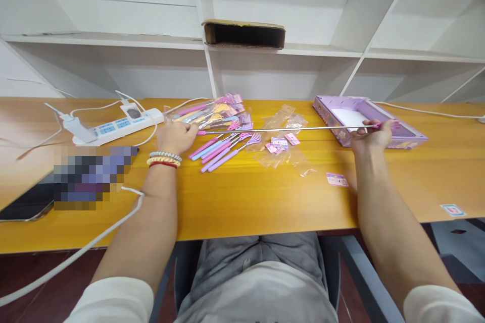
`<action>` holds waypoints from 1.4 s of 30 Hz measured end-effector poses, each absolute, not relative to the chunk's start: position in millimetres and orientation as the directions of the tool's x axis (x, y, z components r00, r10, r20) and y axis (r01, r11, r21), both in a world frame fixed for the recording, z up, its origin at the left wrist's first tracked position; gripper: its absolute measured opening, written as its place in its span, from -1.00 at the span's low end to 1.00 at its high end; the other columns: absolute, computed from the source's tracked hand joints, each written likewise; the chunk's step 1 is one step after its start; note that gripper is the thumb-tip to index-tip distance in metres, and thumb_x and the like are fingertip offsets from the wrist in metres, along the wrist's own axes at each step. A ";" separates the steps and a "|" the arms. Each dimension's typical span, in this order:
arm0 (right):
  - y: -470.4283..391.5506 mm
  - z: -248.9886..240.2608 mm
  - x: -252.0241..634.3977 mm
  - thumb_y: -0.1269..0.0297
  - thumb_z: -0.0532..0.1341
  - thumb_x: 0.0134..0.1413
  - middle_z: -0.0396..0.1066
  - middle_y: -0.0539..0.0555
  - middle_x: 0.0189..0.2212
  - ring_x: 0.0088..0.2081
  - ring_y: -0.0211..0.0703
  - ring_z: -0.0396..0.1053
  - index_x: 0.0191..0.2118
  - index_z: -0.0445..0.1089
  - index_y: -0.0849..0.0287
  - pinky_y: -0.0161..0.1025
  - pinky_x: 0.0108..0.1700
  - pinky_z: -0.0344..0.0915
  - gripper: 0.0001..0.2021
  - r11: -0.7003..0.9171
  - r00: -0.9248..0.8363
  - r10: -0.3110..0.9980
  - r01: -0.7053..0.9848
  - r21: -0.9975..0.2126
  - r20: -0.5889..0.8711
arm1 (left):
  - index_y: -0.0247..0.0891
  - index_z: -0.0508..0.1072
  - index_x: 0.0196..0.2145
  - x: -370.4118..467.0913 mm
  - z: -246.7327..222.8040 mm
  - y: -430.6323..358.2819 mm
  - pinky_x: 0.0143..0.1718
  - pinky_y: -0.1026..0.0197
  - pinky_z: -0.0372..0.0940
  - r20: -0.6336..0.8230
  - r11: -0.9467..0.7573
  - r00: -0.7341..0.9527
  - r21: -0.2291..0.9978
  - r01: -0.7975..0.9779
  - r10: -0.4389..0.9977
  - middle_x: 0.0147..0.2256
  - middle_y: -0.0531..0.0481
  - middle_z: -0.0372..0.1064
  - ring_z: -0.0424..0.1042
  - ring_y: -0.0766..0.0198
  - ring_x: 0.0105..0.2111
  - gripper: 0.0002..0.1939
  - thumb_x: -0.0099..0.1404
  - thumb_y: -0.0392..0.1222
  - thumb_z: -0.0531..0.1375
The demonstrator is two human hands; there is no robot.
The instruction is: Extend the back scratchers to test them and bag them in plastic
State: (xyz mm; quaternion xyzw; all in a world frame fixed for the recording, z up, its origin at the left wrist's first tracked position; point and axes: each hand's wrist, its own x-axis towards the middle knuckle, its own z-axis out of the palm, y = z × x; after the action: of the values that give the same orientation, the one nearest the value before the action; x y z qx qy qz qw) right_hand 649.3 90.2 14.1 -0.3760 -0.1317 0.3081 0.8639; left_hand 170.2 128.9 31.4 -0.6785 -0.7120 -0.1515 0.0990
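Note:
Stretched out to its full visible length between my hands is a telescopic back scratcher [288, 129] with a thin metal rod. My left hand [176, 136] is closed around its pink handle end. At the other end, my right hand [373, 136] grips it near the pink claw, above the lilac box [407, 144]. Several more back scratchers [223, 151] in pink, purple and blue lie on the table beside my left hand. Behind them are several others still in clear plastic bags [215, 111].
Opened plastic bags [273, 159] and small printed cards [279, 143] lie mid-table, with another card [337, 179] nearer the front. At left are a white power strip [121, 126], a phone [28, 197] and a white cable [87, 247]. A cardboard box [244, 35] sits on the shelf.

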 end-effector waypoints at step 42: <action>77.0 10.7 510.7 -0.25 0.14 -0.04 0.29 -0.01 -0.70 -0.69 -0.35 0.19 -0.52 0.32 0.20 -0.37 -0.64 0.14 -0.48 0.245 0.163 0.962 -0.147 -0.958 0.221 | -0.24 0.32 -0.13 307.2 2.5 53.9 -0.06 0.09 0.22 0.312 -0.691 0.623 0.438 0.576 0.717 -0.15 -0.09 0.33 0.32 0.15 -0.11 -0.68 0.31 0.03 0.03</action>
State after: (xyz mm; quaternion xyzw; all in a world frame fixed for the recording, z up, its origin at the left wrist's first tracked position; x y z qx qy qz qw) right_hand 510.7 77.0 10.7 -0.4291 -0.4748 0.4396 0.6302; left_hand 307.2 53.9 2.5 -0.8884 -0.3638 -0.2368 -0.1495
